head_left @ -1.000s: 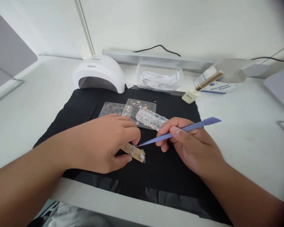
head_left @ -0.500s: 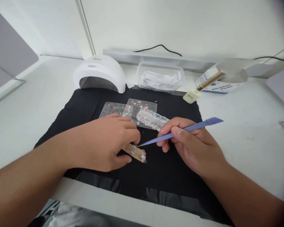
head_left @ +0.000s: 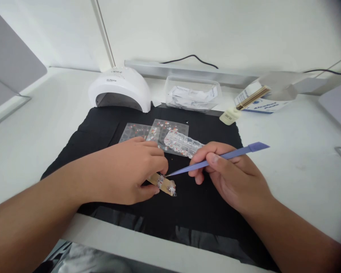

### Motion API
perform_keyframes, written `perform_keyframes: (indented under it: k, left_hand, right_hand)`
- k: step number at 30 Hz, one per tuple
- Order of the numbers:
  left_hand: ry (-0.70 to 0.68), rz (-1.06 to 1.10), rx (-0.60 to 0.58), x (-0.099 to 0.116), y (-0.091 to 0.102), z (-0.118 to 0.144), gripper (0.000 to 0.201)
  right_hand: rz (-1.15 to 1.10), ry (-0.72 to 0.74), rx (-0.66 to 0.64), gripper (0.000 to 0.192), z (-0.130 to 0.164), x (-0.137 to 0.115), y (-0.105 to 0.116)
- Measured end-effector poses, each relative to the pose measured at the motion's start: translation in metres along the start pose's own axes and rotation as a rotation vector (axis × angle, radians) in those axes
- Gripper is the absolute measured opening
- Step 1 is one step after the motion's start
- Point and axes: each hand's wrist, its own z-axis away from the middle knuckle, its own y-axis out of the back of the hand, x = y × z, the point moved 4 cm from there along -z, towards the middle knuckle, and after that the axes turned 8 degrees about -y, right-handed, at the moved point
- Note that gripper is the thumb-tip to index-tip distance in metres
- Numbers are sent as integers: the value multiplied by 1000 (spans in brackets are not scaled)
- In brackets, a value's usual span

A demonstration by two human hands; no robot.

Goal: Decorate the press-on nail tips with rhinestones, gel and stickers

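**Both hands hold their places over the tan strip; only the view shifts a little**

The left hand [head_left: 125,172] lies palm-down on the black mat [head_left: 102,129], its thumb and forefinger closed on the near end of a small tan strip [head_left: 165,184] that carries a few tiny nail pieces. The strip lies flat on the mat, just right of the left fingertips. The right hand [head_left: 230,174] is pinched shut on blue plastic tweezers [head_left: 216,157], held like a pen, with the fine tip touching the strip's upper edge right beside the left forefinger and the broad tail pointing up and to the right.

Against the frames from half a second and a second ago, almost nothing has moved: the left hand has the same grip, the tweezer tip sits at the same spot on the strip, and the right fingers are in the same pinch. The whole scene has slid very slightly, which looks like a small head motion.

Behind the hands, on the mat, lie clear sheets of nail decals [head_left: 147,131] and a clear strip of press-on nail tips [head_left: 182,142]. Past the mat's far edge stand a white nail lamp [head_left: 119,87], a clear tub of paper packets [head_left: 191,94], a small cream tag [head_left: 229,115] and an open blue-and-white box [head_left: 258,100], all on the white table [head_left: 31,132].
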Motion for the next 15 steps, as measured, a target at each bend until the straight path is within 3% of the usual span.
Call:
perform_keyframes:
  k: [15]
  left_hand:
    - [14, -1, -2, -1, -1, 1, 6]
  right_hand:
    - [-29, 5, 15, 19, 2, -4, -4]
